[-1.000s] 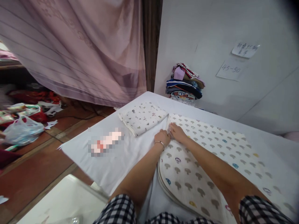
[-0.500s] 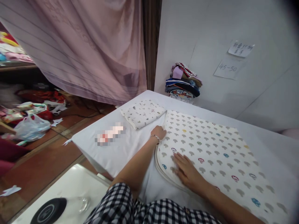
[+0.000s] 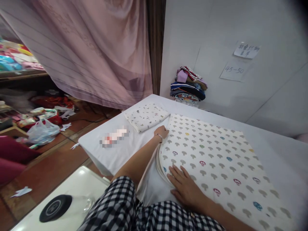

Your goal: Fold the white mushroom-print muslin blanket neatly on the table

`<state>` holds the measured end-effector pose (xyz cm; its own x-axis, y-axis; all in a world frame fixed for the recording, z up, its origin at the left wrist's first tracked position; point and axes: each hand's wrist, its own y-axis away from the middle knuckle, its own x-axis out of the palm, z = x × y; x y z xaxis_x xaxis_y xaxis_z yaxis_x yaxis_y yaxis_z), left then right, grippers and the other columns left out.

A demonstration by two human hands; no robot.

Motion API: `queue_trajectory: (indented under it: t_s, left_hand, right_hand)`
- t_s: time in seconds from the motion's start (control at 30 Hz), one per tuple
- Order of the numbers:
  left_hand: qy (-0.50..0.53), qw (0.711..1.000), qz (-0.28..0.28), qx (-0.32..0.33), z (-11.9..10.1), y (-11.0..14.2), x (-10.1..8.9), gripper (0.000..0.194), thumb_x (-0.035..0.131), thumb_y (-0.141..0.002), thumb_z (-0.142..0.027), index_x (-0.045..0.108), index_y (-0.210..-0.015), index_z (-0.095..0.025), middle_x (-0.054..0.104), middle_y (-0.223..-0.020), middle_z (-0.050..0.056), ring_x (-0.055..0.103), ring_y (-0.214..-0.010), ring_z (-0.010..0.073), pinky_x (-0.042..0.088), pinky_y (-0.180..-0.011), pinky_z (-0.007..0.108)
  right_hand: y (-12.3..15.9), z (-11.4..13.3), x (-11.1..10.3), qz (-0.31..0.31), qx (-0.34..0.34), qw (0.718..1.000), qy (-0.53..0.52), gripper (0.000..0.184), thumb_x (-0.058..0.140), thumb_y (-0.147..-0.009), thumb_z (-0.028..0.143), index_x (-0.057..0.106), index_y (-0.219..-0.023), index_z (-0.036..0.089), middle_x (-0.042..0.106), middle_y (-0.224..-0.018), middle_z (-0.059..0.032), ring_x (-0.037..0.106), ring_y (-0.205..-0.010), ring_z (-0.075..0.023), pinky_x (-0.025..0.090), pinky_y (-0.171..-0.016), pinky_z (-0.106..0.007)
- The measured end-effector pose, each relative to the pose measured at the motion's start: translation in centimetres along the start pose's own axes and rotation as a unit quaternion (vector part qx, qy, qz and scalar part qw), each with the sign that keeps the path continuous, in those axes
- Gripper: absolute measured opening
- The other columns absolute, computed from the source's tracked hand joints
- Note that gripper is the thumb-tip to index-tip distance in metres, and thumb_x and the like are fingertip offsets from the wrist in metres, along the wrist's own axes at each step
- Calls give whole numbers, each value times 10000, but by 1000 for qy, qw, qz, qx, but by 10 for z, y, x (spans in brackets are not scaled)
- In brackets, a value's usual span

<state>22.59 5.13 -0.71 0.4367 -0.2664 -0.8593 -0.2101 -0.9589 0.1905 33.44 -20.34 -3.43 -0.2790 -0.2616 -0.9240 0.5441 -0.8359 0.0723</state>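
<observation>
A white cloth with a mushroom print (image 3: 216, 154) lies spread on the white table (image 3: 115, 154). My left hand (image 3: 161, 132) rests closed on the cloth's far left corner, fingers curled on its edge. A thin bracelet circles that wrist. My right hand (image 3: 185, 187) lies flat with fingers spread on the cloth's near left edge. A smaller folded printed cloth (image 3: 146, 116) sits just beyond my left hand.
A stack of folded coloured fabrics (image 3: 189, 86) stands against the white wall. A pink curtain (image 3: 91, 51) hangs at the left. Plastic bags (image 3: 42, 131) and clutter lie on the reddish floor. A white surface with a black disc (image 3: 55, 208) is at the lower left.
My right hand has slid from the cloth's far corner back along its left edge to the near edge. My left hand stays at the far corner.
</observation>
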Motion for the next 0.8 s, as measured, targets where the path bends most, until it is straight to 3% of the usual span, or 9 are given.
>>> queue_trajectory:
  t_s: [0.3, 0.8]
  left_hand:
    - [22, 999, -21, -33, -9, -24, 10, 219, 523, -775, -388, 573, -899, -214, 658, -982, 55, 608, -916, 206, 439, -710, 279]
    - [29, 999, -39, -23, -8, -31, 17, 219, 523, -783, -394, 561, -903, -214, 659, -956, 41, 606, -857, 183, 431, -684, 258]
  right_hand:
    - [0, -2, 5, -18, -9, 1000, 12, 614, 508, -835, 277, 286, -1405, 234, 168, -1490, -82, 108, -1369, -270, 113, -1101, -535]
    - [-1, -2, 2, -10, -8, 1000, -1, 612, 512, -837, 291, 288, -1403, 226, 148, -1498, -73, 98, -1373, -251, 92, -1111, -502]
